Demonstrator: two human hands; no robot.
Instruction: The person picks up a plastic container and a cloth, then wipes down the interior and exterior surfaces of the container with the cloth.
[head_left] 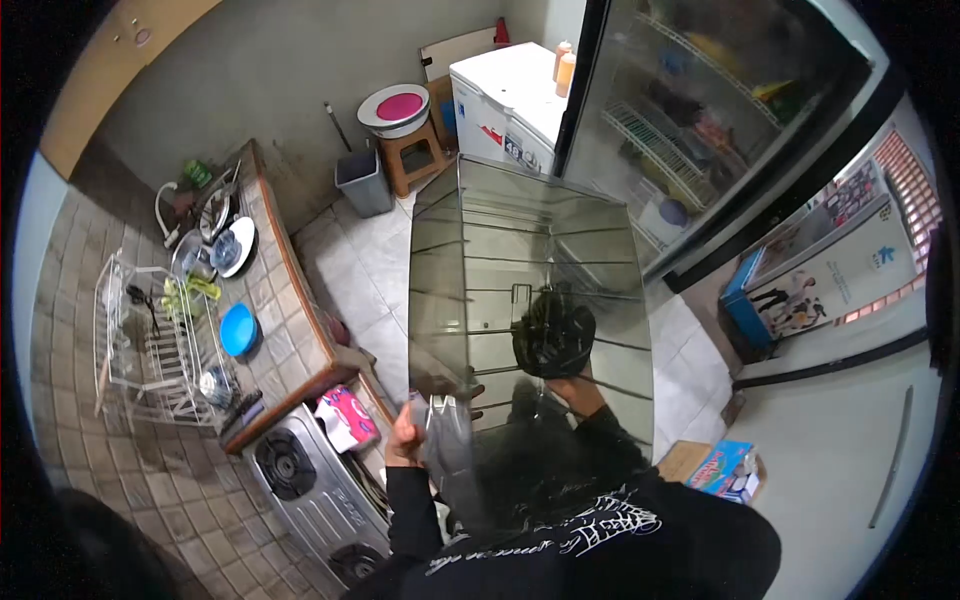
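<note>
Looking down into tinted glass display case [625, 260], standing on pale tiled floor [355, 265] in front of the body, with wire rack bars [515, 258] showing through the panes. At near left side of case, left hand [404, 437] by the glass edge, thumb up; cannot tell whether pinching the edge or only steadying. At right hand [577, 392], seen through or within the glass, dark crumpled wad [553, 335], possibly cloth, touching; fingers mostly hidden, so cannot tell how tightly closed. To the left, tiled counter [283, 320] with blue bowl [238, 330] and white wire dish rack [150, 345]; below that, two-burner gas stove [315, 490] beside pink-and-white tissue pack [347, 417]. Beyond case, white chest freezer [510, 75], near glass-door refrigerator [700, 120].
</note>
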